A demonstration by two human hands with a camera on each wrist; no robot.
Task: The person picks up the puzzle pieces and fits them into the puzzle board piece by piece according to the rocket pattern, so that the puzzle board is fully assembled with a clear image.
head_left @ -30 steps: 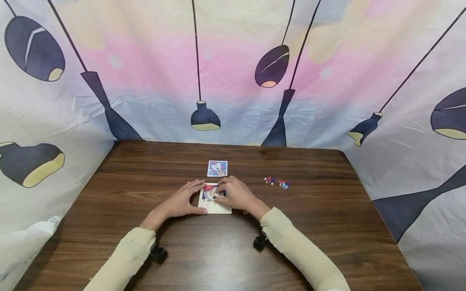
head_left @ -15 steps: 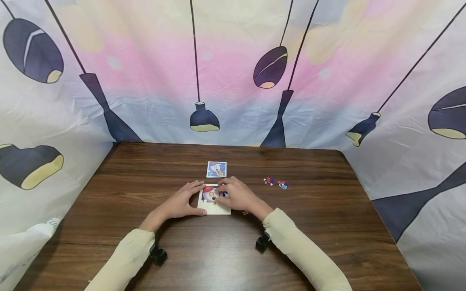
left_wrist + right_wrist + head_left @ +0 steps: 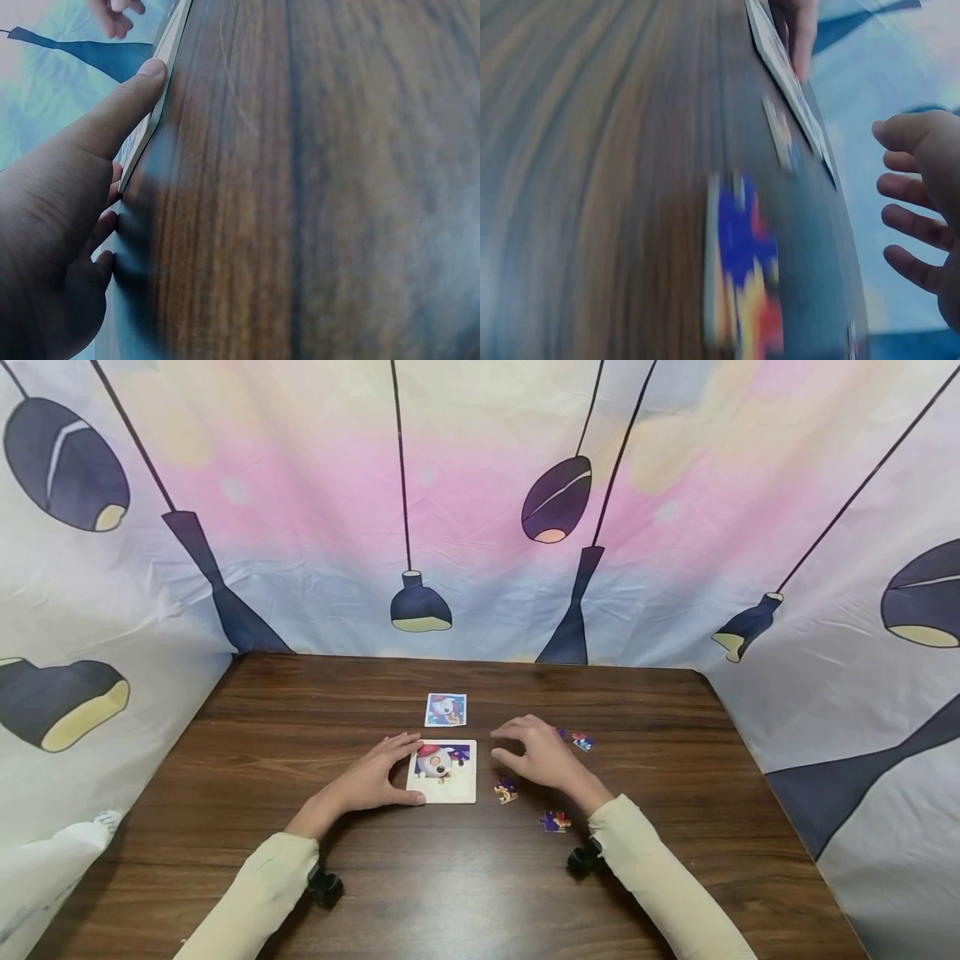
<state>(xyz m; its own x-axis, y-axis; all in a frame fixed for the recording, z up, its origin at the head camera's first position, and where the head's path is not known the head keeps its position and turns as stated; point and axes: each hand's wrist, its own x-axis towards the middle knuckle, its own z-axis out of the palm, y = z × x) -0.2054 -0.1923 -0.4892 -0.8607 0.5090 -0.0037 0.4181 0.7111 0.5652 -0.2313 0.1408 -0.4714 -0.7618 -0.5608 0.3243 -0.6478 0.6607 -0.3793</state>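
A square jigsaw puzzle board [image 3: 454, 787] lies flat on the table, its upper part filled with a cartoon picture and its lower part pale. My left hand [image 3: 373, 774] holds it by the left corners, thumb at the near corner and fingers at the far one. In the left wrist view the thumb [image 3: 124, 105] lies on the board's rim. My right hand [image 3: 546, 753] hovers right of the board, fingers spread and nothing held. Below it are jigsaw pieces [image 3: 506, 791], with another purple and red piece [image 3: 555, 822] nearer. Another piece [image 3: 582, 742] lies beyond, beside one partly hidden by the hand.
A small square picture card [image 3: 446, 710] of the same cartoon lies behind the board. The wooden table [image 3: 337, 693] meets a printed cloth backdrop [image 3: 480, 510] at the back and sides. White plastic [image 3: 67, 852] shows at the left edge.
My right hand has lifted off the board and moved right toward the loose pieces, uncovering the board's right side and the nearer pieces. My left hand stays in place.
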